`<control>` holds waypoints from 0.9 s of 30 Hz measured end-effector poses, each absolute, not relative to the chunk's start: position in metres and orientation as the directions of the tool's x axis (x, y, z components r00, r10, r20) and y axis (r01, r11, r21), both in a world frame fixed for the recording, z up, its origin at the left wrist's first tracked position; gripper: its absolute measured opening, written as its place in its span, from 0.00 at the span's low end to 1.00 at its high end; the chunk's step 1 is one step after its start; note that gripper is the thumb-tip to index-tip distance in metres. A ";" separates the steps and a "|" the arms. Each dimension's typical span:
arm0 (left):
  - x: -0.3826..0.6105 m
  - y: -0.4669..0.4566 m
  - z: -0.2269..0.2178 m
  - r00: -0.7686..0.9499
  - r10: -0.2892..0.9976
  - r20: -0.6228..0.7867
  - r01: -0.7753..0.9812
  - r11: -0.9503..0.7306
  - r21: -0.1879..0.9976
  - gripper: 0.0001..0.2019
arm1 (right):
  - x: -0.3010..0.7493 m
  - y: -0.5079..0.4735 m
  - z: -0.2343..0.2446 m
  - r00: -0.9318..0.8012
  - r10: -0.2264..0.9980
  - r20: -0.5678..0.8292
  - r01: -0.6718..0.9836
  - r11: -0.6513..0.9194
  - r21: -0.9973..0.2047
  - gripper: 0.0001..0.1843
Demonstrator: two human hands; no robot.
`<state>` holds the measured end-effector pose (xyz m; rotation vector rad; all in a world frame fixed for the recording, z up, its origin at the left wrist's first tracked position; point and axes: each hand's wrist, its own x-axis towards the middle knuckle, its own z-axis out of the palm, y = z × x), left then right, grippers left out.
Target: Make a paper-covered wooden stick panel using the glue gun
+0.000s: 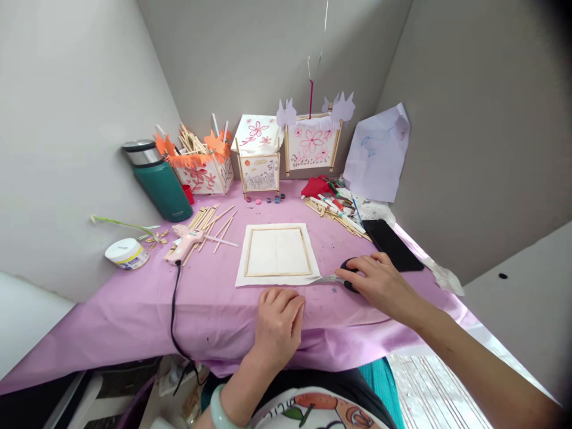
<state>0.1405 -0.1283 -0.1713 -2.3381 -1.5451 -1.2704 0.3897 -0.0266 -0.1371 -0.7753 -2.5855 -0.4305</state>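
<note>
My right hand point(374, 280) is closed on the black handles of a pair of scissors point(328, 279). Their metal blades point left, and the tips reach the lower right corner of a white sheet point(240, 274) lying flat on the table. On that sheet rests a square frame of thin wooden sticks point(248, 250), with a faint crease down the paper inside it. Just below the sheet, at the table's front edge, my left hand point(279, 322) lies loosely curled, its fingertips tucked under. Nothing shows in it.
A pink glue gun point(186, 244) lies over loose sticks point(223, 229) at left, its cord point(174, 310) hanging off the front. Nearby are a white tub point(127, 255) and green bottle point(163, 187). Decorated paper boxes point(260, 173) line the back. A black phone-like slab point(393, 244) lies right.
</note>
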 end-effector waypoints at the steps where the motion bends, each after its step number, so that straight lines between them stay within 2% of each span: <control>1: 0.140 -0.128 -0.171 0.157 0.737 0.658 0.790 -0.494 0.364 0.08 | 0.388 -0.026 -0.137 -0.765 0.453 0.458 0.575 0.800 0.170 0.18; 13: 0.141 -0.129 -0.172 0.149 0.738 0.659 0.779 -0.498 0.381 0.08 | 0.383 -0.025 -0.137 -0.766 0.470 0.438 0.569 0.813 0.124 0.17; 27: 0.141 -0.130 -0.171 0.146 0.742 0.654 0.772 -0.499 0.393 0.08 | 0.375 -0.026 -0.134 -0.785 0.454 0.421 0.556 0.816 0.156 0.18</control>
